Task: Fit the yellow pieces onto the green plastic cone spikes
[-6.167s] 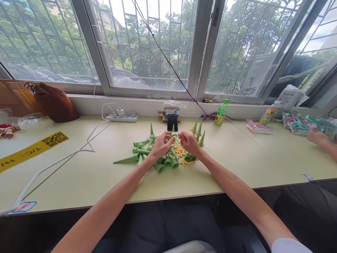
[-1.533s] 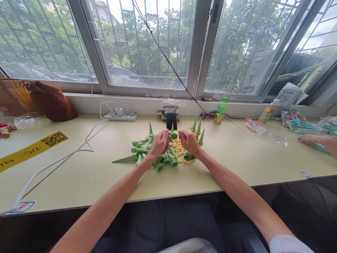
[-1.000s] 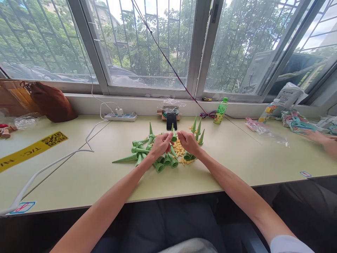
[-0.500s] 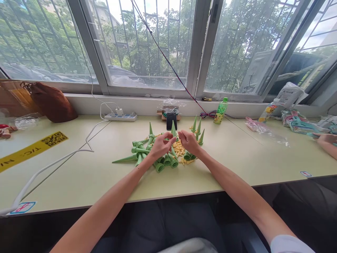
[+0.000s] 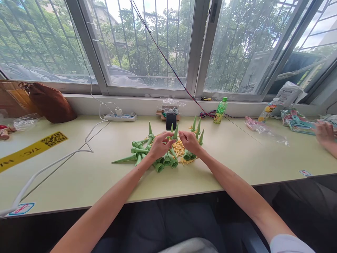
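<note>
My left hand point(image 5: 160, 144) is closed, thumb and fingers pinching a green plastic watering spike point(image 5: 176, 131) with its point up, tilted slightly right. Close beside it, my right hand point(image 5: 189, 142) is curled shut with its fingertips at the spike; whatever they hold is too small or hidden to make out. Below and left of my hands lies a pile of green spikes point(image 5: 139, 150), some with open ends facing me. Small yellow plastic pieces point(image 5: 179, 149) are heaped between my hands. Several green spikes point(image 5: 198, 126) stand upright behind my right hand.
A dark phone point(image 5: 171, 121) leans on a small box behind the pile. A green-capped drink bottle point(image 5: 220, 111) stands back right. A white power strip point(image 5: 120, 117) and cable lie left. At far right, a co-worker's hand point(image 5: 325, 131) is beside packaged items.
The spike in my left hand has tipped and shifted slightly right, exposing another spike behind it. My hands have barely moved. The co-worker's hand at far right has risen.
</note>
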`<state>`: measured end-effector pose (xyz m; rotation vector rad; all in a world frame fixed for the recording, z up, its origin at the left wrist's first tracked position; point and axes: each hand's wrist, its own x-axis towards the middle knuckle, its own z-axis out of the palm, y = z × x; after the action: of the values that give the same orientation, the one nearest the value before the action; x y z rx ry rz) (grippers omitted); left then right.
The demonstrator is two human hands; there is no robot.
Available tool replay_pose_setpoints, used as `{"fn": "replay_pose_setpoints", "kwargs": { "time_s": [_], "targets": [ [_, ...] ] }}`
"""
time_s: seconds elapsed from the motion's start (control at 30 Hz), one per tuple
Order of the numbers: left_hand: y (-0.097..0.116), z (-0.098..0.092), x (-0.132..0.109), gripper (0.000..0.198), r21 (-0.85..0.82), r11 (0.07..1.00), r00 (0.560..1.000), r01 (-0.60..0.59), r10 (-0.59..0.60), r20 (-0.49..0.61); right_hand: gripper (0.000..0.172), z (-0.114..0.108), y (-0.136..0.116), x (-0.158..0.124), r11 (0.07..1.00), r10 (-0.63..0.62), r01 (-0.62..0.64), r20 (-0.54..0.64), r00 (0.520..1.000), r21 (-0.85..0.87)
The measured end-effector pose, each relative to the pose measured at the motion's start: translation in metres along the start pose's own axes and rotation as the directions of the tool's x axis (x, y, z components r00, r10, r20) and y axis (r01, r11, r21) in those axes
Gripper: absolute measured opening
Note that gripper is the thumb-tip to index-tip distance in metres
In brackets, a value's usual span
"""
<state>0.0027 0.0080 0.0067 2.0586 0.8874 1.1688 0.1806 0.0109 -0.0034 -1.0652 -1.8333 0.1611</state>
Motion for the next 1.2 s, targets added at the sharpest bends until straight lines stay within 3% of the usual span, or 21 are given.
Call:
{"fn": "replay_pose_setpoints", "kwargs": {
  "time_s": [0.17,0.37,0.53,0.63,0.83,1.2],
  "targets": [
    [-0.001,0.002,0.001,0.037,0.022,1.000,1.000,-0.004,0.004,-0.014,0.049,0.001,-0.003,0.001,0.999,0.035,-0.034,-0.026,0.999,0.028],
    [0.001,0.006,0.002,0.046,-0.016,0.999,0.996,0.051,-0.052,-0.070,0.048,0.001,-0.003,0.002,0.998,0.069,-0.068,-0.143,0.987,0.013],
    [0.004,0.001,0.003,0.060,-0.018,0.986,0.975,0.164,-0.164,-0.149,0.047,0.000,-0.002,0.000,0.999,0.023,-0.025,-0.105,0.994,-0.021],
    [0.006,-0.001,0.004,0.071,-0.094,0.966,0.965,0.240,-0.248,-0.087,0.044,0.001,-0.002,-0.001,0.999,-0.029,0.027,-0.064,0.998,-0.030],
    [0.009,0.000,0.004,0.072,-0.225,0.911,0.938,0.347,-0.341,0.067,0.042,0.001,-0.005,-0.003,0.996,-0.086,0.085,-0.014,0.996,-0.036],
    [0.010,-0.001,0.002,0.064,-0.210,0.922,0.945,0.326,-0.324,0.044,0.039,0.001,-0.011,-0.004,0.998,-0.064,0.062,0.069,0.996,0.021]
  ]
}}
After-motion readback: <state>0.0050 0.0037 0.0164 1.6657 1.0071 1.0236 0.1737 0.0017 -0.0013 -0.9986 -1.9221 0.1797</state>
